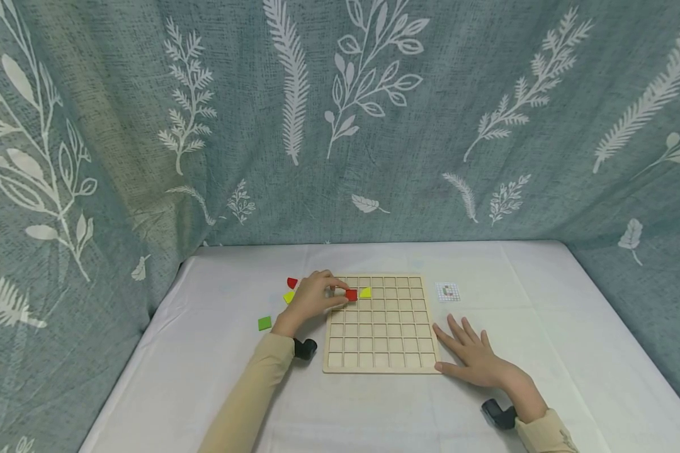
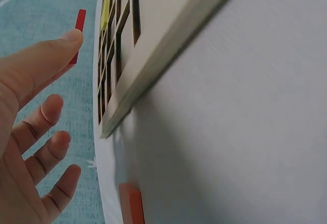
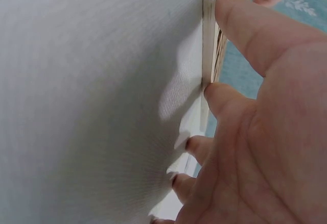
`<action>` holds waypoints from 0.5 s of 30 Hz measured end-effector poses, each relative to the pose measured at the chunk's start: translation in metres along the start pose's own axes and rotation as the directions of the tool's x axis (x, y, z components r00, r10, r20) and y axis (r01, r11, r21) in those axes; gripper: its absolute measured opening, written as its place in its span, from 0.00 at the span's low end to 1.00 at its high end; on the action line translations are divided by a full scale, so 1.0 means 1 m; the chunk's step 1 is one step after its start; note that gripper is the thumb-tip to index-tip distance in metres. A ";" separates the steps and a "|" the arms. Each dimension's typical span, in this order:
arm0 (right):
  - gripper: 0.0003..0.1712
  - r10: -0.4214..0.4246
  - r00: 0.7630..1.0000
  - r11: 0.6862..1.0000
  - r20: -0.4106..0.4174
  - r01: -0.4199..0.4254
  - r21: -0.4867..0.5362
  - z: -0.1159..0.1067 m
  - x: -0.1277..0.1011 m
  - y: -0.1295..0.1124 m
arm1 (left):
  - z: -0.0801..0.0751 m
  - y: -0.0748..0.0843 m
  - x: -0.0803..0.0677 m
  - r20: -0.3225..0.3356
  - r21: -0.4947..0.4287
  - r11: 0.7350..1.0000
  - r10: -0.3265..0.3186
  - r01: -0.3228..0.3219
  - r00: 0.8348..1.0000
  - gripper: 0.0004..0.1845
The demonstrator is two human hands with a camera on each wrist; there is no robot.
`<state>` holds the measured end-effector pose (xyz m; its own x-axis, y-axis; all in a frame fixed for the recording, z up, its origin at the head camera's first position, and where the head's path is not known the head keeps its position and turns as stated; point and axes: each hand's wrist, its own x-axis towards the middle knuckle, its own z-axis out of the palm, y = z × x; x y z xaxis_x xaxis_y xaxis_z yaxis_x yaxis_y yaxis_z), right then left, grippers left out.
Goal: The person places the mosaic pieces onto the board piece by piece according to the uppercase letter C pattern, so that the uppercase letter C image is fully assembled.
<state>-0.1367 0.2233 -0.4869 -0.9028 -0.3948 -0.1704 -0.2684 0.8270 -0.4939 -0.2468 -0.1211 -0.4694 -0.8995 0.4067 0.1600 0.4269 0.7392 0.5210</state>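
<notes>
Only overhead: fingers point(image 1: 335, 294) pinch red tile point(image 1: 351, 294)

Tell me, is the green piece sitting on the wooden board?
No, the green piece lies on the white cloth, off to the left of the wooden board.

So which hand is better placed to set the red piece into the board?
Left. The left hand already pinches the red piece over the wooden grid board; the right hand lies flat beside it.

Head high; wrists near board point(image 1: 379, 324)
</notes>
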 end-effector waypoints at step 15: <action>0.43 -0.010 1.000 1.000 -0.005 0.010 0.002 0.000 -0.001 -0.001 | 0.010 0.005 0.017 0.019 -0.035 0.997 0.066 -0.065 0.998 0.13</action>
<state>-0.1356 0.2228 -0.4864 -0.9016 -0.4012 -0.1616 -0.2767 0.8223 -0.4972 -0.2594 -0.1048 -0.4727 -0.8676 0.4646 0.1775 0.4807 0.6919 0.5387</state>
